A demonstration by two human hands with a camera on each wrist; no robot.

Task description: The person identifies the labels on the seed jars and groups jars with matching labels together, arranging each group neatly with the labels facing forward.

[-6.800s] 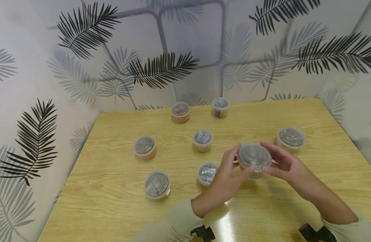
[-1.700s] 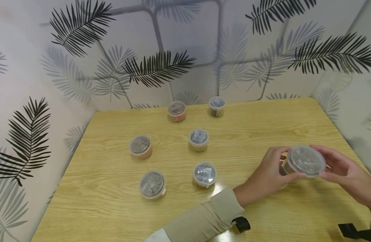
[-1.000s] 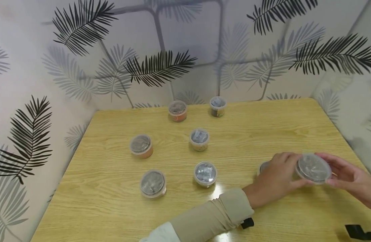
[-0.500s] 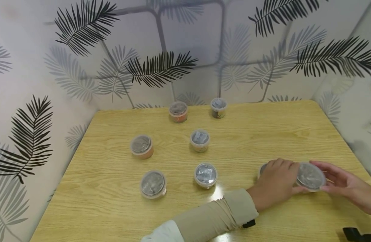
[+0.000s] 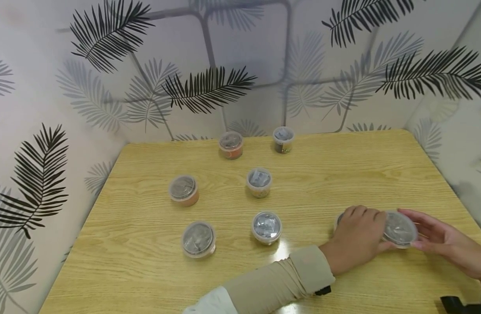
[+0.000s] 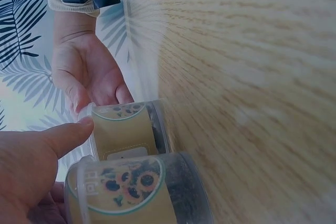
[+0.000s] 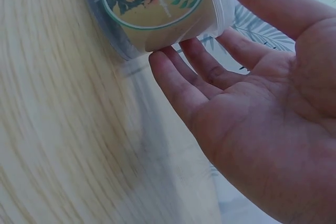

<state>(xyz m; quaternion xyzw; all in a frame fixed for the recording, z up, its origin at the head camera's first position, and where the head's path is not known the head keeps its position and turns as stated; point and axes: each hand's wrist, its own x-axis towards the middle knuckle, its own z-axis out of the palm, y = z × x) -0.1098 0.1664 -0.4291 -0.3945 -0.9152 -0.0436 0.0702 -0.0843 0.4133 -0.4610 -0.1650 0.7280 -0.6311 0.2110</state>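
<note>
A lidded clear plastic tub (image 5: 400, 229), with grey stuff under its lid, stands between my two hands, at or close to the tabletop. My right hand (image 5: 446, 242) grips its right side, fingers on the wall and thumb at the lid rim. My left hand (image 5: 358, 237) has its thumb on the tub's near left edge. Its palm and fingers lie over a second tub (image 5: 338, 219), mostly hidden in the head view. In the left wrist view this nearer tub (image 6: 134, 187) shows a sunflower label and stands right beside the gripped tub (image 6: 126, 129).
Several more lidded tubs stand on the wooden table (image 5: 138, 270): one front left (image 5: 199, 239), one mid left (image 5: 184, 190), two in the middle column (image 5: 267, 227), and an orange one (image 5: 230, 145) and a dark one (image 5: 283, 139) at the back. A leaf-patterned wall (image 5: 248, 52) borders the table.
The first tub went from mid-table to the right. The back-right tub was taken up in both hands, brought forward and lowered beside it. Lately it has slid slightly left.
</note>
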